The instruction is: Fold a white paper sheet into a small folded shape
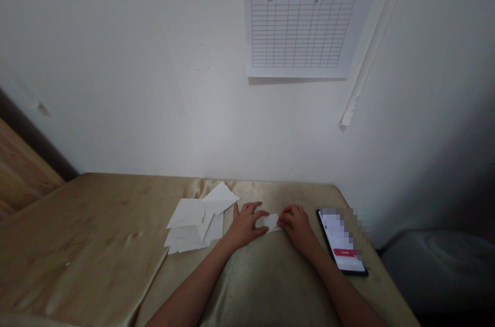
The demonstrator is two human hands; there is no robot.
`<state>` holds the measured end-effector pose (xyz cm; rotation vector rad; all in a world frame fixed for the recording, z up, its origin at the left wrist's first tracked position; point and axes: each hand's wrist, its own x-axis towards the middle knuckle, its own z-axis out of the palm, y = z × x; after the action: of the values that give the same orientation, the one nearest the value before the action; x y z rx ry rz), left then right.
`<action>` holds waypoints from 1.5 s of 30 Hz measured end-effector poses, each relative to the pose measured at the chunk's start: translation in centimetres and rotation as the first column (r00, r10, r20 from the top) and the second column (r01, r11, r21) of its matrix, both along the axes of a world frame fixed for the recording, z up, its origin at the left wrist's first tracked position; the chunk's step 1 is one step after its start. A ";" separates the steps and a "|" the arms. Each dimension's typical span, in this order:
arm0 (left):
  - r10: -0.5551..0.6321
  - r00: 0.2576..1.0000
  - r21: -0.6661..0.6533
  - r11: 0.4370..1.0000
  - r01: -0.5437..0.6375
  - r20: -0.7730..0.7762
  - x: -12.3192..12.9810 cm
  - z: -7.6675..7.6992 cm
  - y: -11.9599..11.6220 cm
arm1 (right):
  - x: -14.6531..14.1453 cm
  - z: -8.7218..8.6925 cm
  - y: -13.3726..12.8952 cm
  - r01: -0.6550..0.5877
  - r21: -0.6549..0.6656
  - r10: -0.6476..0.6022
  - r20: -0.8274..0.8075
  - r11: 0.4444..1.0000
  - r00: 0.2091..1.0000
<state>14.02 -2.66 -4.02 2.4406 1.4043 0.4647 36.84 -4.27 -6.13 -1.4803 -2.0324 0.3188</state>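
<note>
Presently: one small white paper slip [273, 222], on the satin-like cloth [96, 234] between the hands, seemingly part-worked, with overlapping white paper sheets [187, 212] left loose beyond the left hand [244, 226]. Long axis: apparently crosswise, hand to hand, ends partly hidden; left fingers spread, thumb and forefinger apart; right hand [297, 226], fingers bunched, pinching the slip's right edge.

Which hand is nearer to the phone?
Right. The right hand is just left of the phone; the left hand is farther left, on the far side of the small paper.
</note>
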 end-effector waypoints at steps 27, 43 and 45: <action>0.037 0.999 -0.023 0.999 -0.036 0.033 1.2 0.4 -0.9 | -1.1 -1.0 0.7 0.065 -0.010 -0.065 0.035 0.998 0.997; 0.067 0.998 -0.039 0.997 -0.067 0.011 1.4 0.1 -0.8 | -1.7 -0.6 0.5 0.116 -0.018 -0.115 0.057 0.993 0.992; 0.068 0.998 -0.031 0.997 -0.067 0.005 1.4 0.1 -0.8 | -1.7 -0.5 0.5 0.123 -0.027 -0.121 0.067 0.992 0.990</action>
<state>15.46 -3.45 -3.91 2.3715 1.4843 0.4611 35.12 -3.78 -6.62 -1.6465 -1.9845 0.2565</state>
